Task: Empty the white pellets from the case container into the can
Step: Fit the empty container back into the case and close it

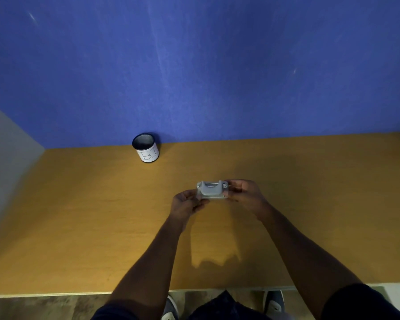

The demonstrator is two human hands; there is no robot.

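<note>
A small grey case container point(212, 190) with a latch on its front is held over the middle of the wooden table point(79, 215). My left hand point(185, 202) grips its left end and my right hand point(244, 192) grips its right end. The case looks closed, and no white pellets show. The can point(146, 147) stands upright at the back of the table against the wall, to the far left of the case. It is dark with an open top and a white label marked "B1". Its inside is too dim to read.
A blue wall point(194, 65) rises right behind the table, and a grey panel point(5, 158) closes the left side. The table's front edge point(56, 294) runs near my body, with floor and shoes below it.
</note>
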